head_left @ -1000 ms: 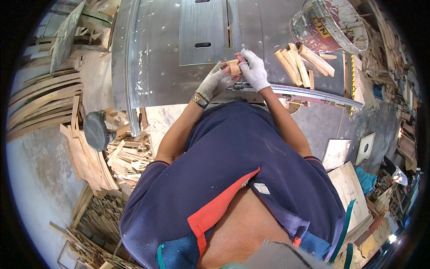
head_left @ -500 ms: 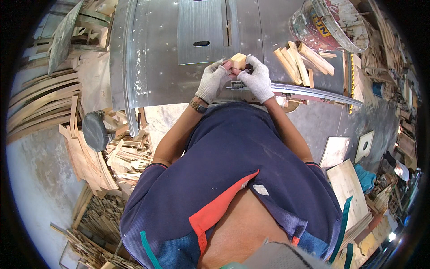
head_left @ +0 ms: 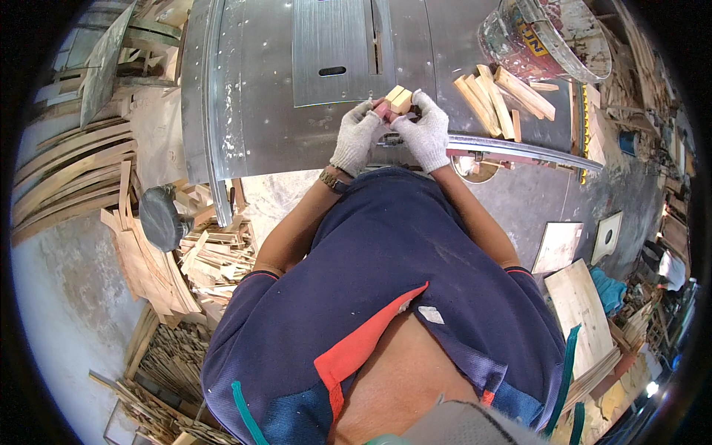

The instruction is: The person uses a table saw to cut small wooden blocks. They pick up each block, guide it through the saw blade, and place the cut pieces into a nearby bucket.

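Between the fingertips of both hands is a small pale wooden block (head_left: 399, 97), held just over the front edge of a grey metal saw table (head_left: 259, 122). A dark line runs across its upper face; whether that is a groove or a gap between two pieces I cannot tell. My left hand (head_left: 357, 135), in a white knit glove with bare fingertips, pinches its left side. On its right side, my right hand (head_left: 425, 135), gloved alike, grips it with thumb and fingers. Beyond the block, a brushed metal insert plate (head_left: 334, 52) lies beside a narrow slot (head_left: 376, 55).
Several short wood strips (head_left: 486, 100) lie right of my hands, before a paint-stained bucket (head_left: 545, 41). A metal rail (head_left: 519, 147) runs along the front edge, another (head_left: 213, 111) along the left. Offcuts (head_left: 215, 256) and a dark round stool (head_left: 158, 217) are at lower left.
The block has been turned in my fingers, so the dark line across it now shows. Both hands stay in nearly the same place.
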### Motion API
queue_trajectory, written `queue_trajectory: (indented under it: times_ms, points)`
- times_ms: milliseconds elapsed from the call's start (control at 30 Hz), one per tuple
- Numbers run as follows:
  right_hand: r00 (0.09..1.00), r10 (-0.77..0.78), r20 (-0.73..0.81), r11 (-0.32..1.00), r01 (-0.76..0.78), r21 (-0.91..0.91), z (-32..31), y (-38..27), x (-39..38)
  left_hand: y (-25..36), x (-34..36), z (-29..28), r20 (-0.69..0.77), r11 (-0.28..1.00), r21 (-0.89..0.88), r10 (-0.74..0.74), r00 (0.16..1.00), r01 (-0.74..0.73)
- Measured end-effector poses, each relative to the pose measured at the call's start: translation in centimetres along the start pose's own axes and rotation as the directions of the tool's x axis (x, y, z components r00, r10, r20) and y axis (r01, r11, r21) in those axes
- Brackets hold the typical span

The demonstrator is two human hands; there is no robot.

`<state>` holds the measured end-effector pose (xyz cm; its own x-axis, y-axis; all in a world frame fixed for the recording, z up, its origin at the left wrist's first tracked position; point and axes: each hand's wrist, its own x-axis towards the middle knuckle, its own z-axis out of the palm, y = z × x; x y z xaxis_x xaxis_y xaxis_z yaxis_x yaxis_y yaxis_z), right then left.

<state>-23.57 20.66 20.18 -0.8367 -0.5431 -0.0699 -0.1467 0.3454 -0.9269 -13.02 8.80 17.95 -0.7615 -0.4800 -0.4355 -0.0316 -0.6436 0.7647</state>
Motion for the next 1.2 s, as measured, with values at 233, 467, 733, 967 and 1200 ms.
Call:
queue_trajectory:
  times_ms: [233, 467, 733, 967, 1200]
  points:
    - [0.998, 0.002, 0.067, 0.987, -0.013, 0.162, -0.1, 3.2, 0.8, -0.3, 0.2, 0.3, 0.015, 1.0, -0.023, 0.013, 1.0, -0.013]
    - [0.996, -0.088, 0.032, 0.989, 0.084, 0.119, -0.8, 2.0, 0.9, 0.0, 0.0, 1.2, 0.022, 0.999, -0.033, 0.039, 0.999, -0.038]
    - [0.752, -0.55, -0.364, 0.828, 0.431, -0.359, -7.3, -5.0, 2.9, -0.6, 0.7, -0.2, 0.087, 0.991, -0.129, 0.051, 0.995, -0.04]
    - [0.5, -0.552, -0.667, 0.834, 0.339, -0.435, -26.4, -6.1, 14.3, -0.1, 0.9, -0.4, 0.087, 0.999, 0.022, -0.029, 0.996, 0.027]
    - [0.492, -0.243, -0.836, 0.868, -0.274, -0.414, -28.9, 12.5, 13.1, -0.5, 0.1, -5.3, -0.087, 0.994, 0.108, -0.005, 0.996, 0.015]
